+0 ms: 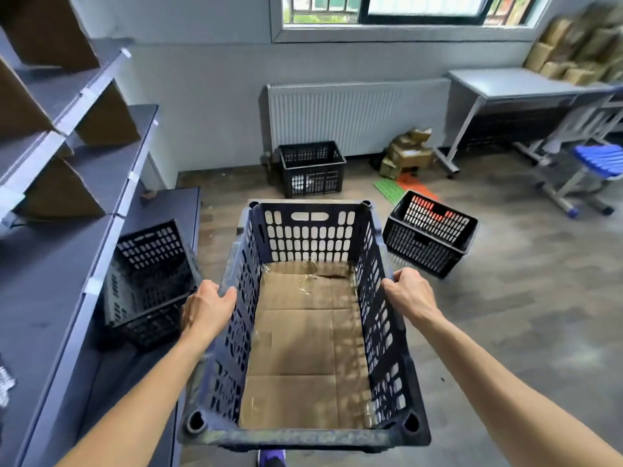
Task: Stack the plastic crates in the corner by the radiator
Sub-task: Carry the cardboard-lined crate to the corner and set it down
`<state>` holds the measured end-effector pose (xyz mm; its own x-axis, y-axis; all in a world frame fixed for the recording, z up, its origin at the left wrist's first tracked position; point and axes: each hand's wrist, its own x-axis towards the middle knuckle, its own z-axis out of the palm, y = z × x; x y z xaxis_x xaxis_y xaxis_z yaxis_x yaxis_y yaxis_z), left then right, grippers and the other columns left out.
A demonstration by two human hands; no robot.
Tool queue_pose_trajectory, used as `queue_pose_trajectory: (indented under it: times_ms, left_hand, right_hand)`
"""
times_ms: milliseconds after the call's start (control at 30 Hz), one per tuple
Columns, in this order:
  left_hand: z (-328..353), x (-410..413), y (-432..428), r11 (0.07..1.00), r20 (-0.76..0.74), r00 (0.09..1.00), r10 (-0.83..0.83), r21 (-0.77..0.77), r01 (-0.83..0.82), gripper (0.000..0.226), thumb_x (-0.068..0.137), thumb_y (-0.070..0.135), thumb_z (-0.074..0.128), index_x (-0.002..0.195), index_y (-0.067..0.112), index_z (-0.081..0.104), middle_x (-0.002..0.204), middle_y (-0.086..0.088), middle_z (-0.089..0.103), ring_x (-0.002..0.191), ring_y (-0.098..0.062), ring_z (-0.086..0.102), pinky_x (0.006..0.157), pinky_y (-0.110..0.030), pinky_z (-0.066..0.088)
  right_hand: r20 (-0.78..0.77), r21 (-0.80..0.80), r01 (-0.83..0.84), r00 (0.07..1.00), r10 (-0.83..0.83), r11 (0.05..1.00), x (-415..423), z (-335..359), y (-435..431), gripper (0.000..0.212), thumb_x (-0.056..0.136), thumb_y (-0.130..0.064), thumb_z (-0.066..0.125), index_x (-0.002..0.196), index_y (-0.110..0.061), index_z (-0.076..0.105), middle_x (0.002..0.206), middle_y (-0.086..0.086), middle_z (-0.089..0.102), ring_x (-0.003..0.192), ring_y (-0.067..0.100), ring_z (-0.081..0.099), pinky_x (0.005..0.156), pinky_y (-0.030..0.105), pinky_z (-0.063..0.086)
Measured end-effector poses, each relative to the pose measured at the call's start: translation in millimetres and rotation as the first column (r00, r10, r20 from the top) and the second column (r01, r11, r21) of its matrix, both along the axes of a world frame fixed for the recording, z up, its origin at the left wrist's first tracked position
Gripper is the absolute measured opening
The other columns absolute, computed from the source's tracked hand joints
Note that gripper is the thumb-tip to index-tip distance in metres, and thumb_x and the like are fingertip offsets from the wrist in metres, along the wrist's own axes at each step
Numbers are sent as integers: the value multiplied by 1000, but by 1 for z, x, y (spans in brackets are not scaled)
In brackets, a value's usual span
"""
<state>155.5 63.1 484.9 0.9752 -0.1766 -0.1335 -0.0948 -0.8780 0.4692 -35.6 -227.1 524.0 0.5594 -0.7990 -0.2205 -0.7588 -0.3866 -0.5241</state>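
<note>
Both hands are on the blue crate (305, 318), one per long rim: left hand (207, 306) curled over the left edge, right hand (409, 293) clamped over the right. That even grip, near mid-length, looks chosen to keep the load level while it is carried at waist height. Between the hands, cardboard (303, 348) lines the crate floor. Just outside the left hand, a black crate (148, 281) sits tilted on the shelf (50, 264). Beyond the right hand, another black crate (429, 232) lies askew on the floor. Straight ahead of the grip, a third black crate (312, 168) stands upright under the radiator (357, 112), the likely base for the stack.
</note>
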Motion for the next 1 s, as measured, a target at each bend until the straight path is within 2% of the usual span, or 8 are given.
queue_pose_trajectory:
  times_ms: [67, 200, 267, 400, 600, 767, 933, 1000]
  left_hand:
    - [4, 23, 3, 1000, -11, 999, -31, -6, 31, 39, 89, 43, 52, 65, 16, 37, 55, 1, 38, 51, -25, 45, 49, -29, 28]
    - [13, 67, 9, 998, -40, 998, -55, -32, 53, 42, 88, 43, 52, 64, 9, 48, 68, -17, 63, 60, -33, 59, 53, -31, 39]
    - [20, 87, 13, 997, -26, 998, -62, -51, 60, 43, 88, 42, 52, 62, 9, 48, 78, -20, 66, 63, -35, 61, 53, -30, 38]
    - [34, 120, 18, 996, -18, 999, -31, -85, 30, 39, 89, 42, 53, 61, 14, 47, 62, -8, 59, 62, -30, 60, 53, -28, 36]
    - [43, 166, 15, 996, 22, 1000, 6, -91, -4, 34, 90, 43, 54, 77, 11, 53, 70, -9, 61, 66, -29, 59, 55, -28, 36]
    - [40, 200, 4, 995, -4, 999, 53, -87, -53, 38, 89, 45, 54, 84, 8, 59, 71, -9, 64, 65, -27, 60, 54, -28, 37]
    - [42, 237, -26, 993, 2, 996, 93, -79, -92, 37, 90, 42, 56, 68, 13, 48, 60, -3, 52, 58, -25, 54, 54, -29, 36]
    - [43, 256, -44, 990, 1, 994, 114, -85, -113, 38, 90, 40, 57, 65, 14, 47, 60, -3, 52, 58, -25, 54, 56, -30, 37]
  right_hand:
    - [-4, 20, 13, 1000, -13, 1000, 18, 6, 5, 23, 82, -24, 53, 76, -7, 67, 76, 10, 69, 72, 27, 64, 60, 31, 45]
    - [-4, 29, 39, 999, -39, 999, 57, 16, 17, 23, 81, -22, 54, 72, -5, 66, 74, 11, 70, 69, 26, 64, 58, 31, 45]
    - [-4, 36, 47, 999, -47, 998, 76, 21, 20, 23, 81, -22, 55, 75, -5, 69, 75, 11, 71, 70, 25, 65, 61, 31, 46]
    - [27, 23, 49, 998, -49, 999, 113, 32, 22, 25, 80, -22, 57, 76, -1, 70, 75, 14, 72, 71, 27, 66, 62, 32, 48]
    - [56, -2, 11, 998, -11, 1000, 169, 40, 15, 26, 81, -20, 56, 58, -7, 59, 60, 9, 60, 64, 29, 63, 56, 32, 42]
    - [93, -18, -23, 995, 25, 1000, 214, 35, -5, 28, 83, -20, 56, 56, -11, 56, 59, 8, 59, 60, 29, 60, 55, 32, 41]
    - [124, 17, -36, 992, 34, 999, 270, 23, -43, 29, 81, -23, 55, 60, -3, 62, 60, 12, 65, 63, 31, 63, 60, 33, 47]
    - [123, 34, -57, 991, 52, 998, 298, 19, -64, 29, 80, -22, 54, 55, -7, 58, 56, 10, 62, 61, 31, 62, 58, 32, 44]
